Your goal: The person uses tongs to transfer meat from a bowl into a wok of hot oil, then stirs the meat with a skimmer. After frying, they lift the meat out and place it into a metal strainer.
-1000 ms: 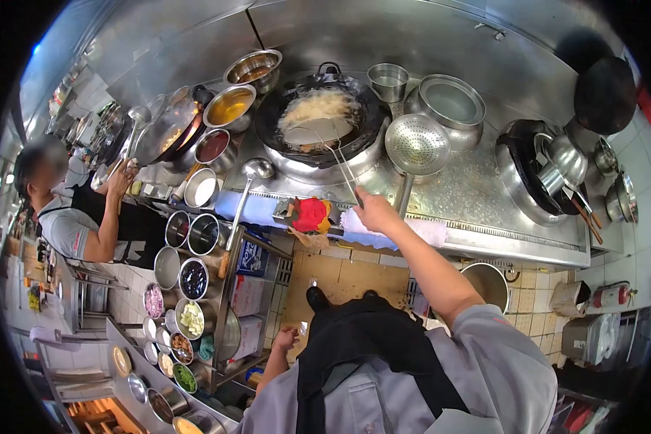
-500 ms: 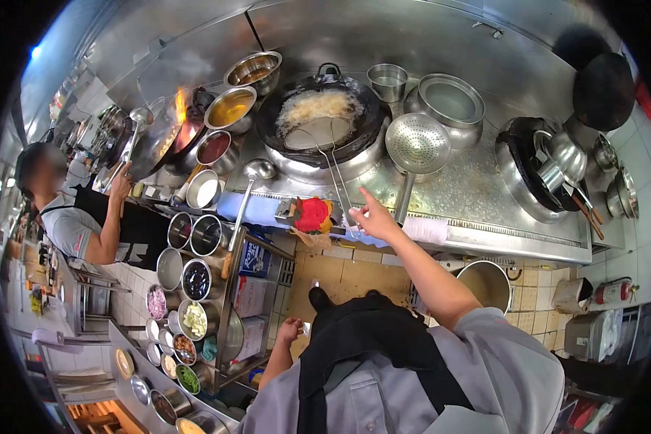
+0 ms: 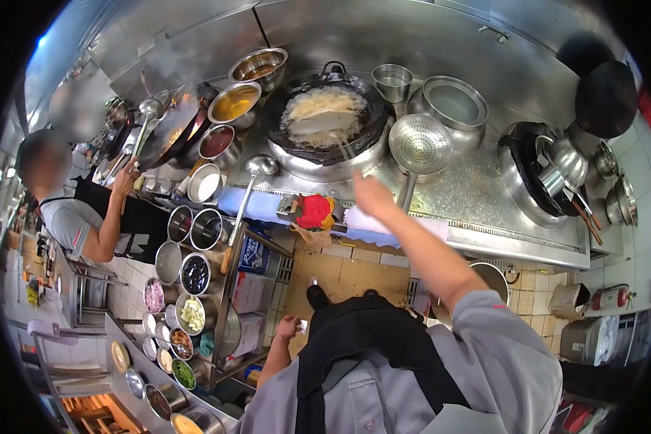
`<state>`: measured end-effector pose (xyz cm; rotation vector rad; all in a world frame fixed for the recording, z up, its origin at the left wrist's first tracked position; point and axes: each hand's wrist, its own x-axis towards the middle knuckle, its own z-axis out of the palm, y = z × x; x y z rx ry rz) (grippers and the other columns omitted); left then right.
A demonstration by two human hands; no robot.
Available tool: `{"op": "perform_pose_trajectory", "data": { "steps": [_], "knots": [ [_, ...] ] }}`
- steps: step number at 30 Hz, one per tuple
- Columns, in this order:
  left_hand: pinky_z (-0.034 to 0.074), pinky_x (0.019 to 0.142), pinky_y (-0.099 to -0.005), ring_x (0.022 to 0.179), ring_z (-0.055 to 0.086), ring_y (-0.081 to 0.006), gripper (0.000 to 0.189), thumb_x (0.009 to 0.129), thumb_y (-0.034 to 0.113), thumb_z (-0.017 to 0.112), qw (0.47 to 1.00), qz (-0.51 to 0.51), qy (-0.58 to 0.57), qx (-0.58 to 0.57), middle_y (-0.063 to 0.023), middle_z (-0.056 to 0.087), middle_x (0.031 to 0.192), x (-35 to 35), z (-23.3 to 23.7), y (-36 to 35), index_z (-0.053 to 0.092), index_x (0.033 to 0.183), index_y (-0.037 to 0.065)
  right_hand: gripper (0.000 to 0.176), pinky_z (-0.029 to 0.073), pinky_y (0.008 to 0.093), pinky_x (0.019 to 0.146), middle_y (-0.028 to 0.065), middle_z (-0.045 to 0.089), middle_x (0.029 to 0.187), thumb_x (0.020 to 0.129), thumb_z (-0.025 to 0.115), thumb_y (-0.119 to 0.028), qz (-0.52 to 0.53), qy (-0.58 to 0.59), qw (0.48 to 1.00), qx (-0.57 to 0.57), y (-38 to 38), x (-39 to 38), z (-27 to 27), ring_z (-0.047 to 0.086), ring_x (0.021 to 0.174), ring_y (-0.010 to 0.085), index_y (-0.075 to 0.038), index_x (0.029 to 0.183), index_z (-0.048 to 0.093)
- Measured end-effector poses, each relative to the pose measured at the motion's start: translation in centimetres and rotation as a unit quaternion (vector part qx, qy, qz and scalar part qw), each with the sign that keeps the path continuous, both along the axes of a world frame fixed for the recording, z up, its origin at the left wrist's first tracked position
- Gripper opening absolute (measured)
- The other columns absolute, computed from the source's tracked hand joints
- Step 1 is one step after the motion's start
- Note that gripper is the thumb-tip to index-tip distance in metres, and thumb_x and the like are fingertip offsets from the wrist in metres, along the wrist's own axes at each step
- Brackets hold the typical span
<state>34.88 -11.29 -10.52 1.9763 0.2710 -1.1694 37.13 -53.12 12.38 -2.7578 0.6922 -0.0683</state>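
Note:
My right hand [image 3: 373, 195] is stretched over the stove's front edge, closed around the end of long metal tongs [image 3: 346, 151] and partly blurred. The tongs reach into a black wok [image 3: 275, 119], where pale food [image 3: 325, 103] fries in bubbling oil. Just right of this hand, a perforated skimmer [image 3: 420, 144] lies with its handle toward me. My left hand [image 3: 288, 328] hangs low beside my apron, fingers curled, near the ingredient rack; what it holds, if anything, is hidden.
A ladle [image 3: 262, 166] lies left of the wok, near a bowl of yellow liquid [image 3: 234, 105]. Several ingredient pots [image 3: 196, 275] line the left rack. A co-worker [image 3: 87, 217] handles another wok [image 3: 168, 137] at left. A lidded pot [image 3: 453, 101] stands at the back right.
My right hand has moved forward and slightly right, from pointing beside the tongs' handles to gripping them. The tongs' handles have shifted away from the front edge toward the wok.

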Motion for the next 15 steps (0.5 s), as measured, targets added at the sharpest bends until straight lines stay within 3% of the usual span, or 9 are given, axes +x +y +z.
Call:
{"op": "perform_pose_trajectory", "data": {
  "steps": [3,4,6,9,11,12,15],
  "knots": [
    [0.035,0.042,-0.0234,0.061,0.057,-0.0131,0.022,0.084,0.027,0.051,0.999,0.017,-0.002,-0.034,-0.0025,0.059,0.079,0.1,-0.8,0.5,0.053,0.094,0.008,0.024,0.048,0.044,0.055,0.0169,0.06,0.07,0.08,0.04,-0.012,-0.017,-0.05,0.986,-0.156,-6.7,0.9,4.2,0.061,0.065,0.033,-0.001,0.099,0.049],
    [0.035,0.042,-0.0234,0.061,0.057,-0.0131,0.022,0.084,0.027,0.051,0.999,0.021,-0.002,-0.036,-0.0025,0.059,0.079,0.1,-0.9,0.8,0.053,0.094,0.008,0.02,0.048,0.0432,0.057,0.0157,0.061,0.073,0.079,0.041,-0.014,-0.03,-0.042,0.981,-0.188,-8.4,0.9,6.5,0.061,0.069,0.0322,-0.001,0.09,0.052],
    [0.036,0.043,-0.0243,0.061,0.058,-0.0137,0.022,0.084,0.027,0.05,0.999,0.028,-0.008,-0.033,-0.0032,0.059,0.08,-0.3,-1.0,1.8,0.052,0.095,0.008,0.021,0.049,0.0424,0.059,0.015,0.062,0.079,0.079,0.041,-0.014,-0.004,-0.039,0.967,-0.253,-13.3,1.2,9.6,0.061,0.071,0.0308,-0.003,0.089,0.056],
    [0.038,0.045,-0.0266,0.062,0.058,-0.0146,0.022,0.084,0.028,0.05,0.999,0.046,-0.007,-0.011,-0.0036,0.059,0.081,-1.4,-1.5,3.8,0.052,0.096,0.009,0.027,0.049,0.0423,0.06,0.0167,0.061,0.086,0.076,0.04,-0.006,0.004,-0.018,0.972,-0.234,-20.4,2.3,10.3,0.061,0.073,0.0303,-0.006,0.096,0.059],
    [0.039,0.047,-0.0294,0.063,0.058,-0.0152,0.022,0.084,0.028,0.049,0.998,0.054,0.009,-0.005,-0.0033,0.059,0.081,-2.0,-2.3,5.5,0.052,0.097,0.01,0.039,0.049,0.0403,0.059,0.0183,0.062,0.087,0.073,0.042,-0.003,0.035,0.036,0.995,-0.09,-23.3,2.9,9.7,0.062,0.072,0.0278,-0.011,0.109,0.055],
    [0.04,0.05,-0.0323,0.064,0.058,-0.0158,0.022,0.084,0.029,0.049,0.998,0.058,0.028,0.002,-0.003,0.059,0.081,-2.3,-2.9,6.3,0.051,0.097,0.011,0.039,0.049,0.0403,0.059,0.0183,0.062,0.087,0.073,0.042,-0.003,0.038,0.034,0.994,-0.092,-23.9,3.1,9.0,0.062,0.072,0.0278,-0.011,0.109,0.055],
    [0.04,0.053,-0.0368,0.066,0.058,-0.0167,0.022,0.084,0.031,0.049,0.995,0.088,0.026,-0.038,-0.0024,0.059,0.083,-3.4,-4.3,8.4,0.051,0.097,0.012,0.039,0.042,0.0326,0.045,0.0065,0.057,0.065,0.076,0.045,-0.009,-0.04,0.154,0.972,0.175,-24.4,3.6,6.3,0.053,0.052,0.0173,-0.018,0.113,0.054]
  ]
}}
